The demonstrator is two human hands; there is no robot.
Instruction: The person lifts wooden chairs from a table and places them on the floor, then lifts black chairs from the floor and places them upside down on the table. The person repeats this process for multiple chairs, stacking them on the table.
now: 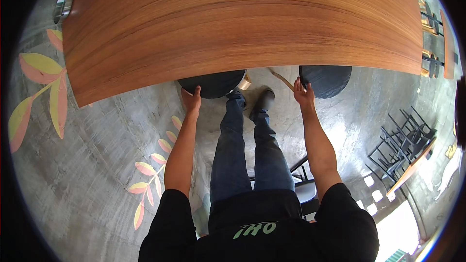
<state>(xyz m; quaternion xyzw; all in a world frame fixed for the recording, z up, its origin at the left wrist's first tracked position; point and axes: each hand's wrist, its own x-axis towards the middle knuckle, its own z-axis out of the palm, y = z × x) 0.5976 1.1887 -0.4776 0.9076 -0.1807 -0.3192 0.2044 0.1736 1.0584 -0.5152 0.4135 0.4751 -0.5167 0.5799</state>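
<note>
Two round black stool seats stick out partly from under the near edge of a wood-grain tabletop [240,22]. My left hand [192,100] is on the outer rim of the left stool seat [220,84], thumb on top and fingers around the side. My right hand [304,94] holds the left rim of the right stool seat [331,82], its thumb over the top and its fingers along the side. The far part of both seats is hidden by the tabletop. A light wooden leg [246,81] shows beside the left seat, and a curved wooden piece [282,77] beside the right one.
My shoes stand on the grey floor [284,116] between the stools. A grey wall with painted leaves [145,169] rises on the left. Behind me is a chair [305,191]. Black-legged furniture [404,145] is stacked at the right, with more stools [431,63] beyond the table's right end.
</note>
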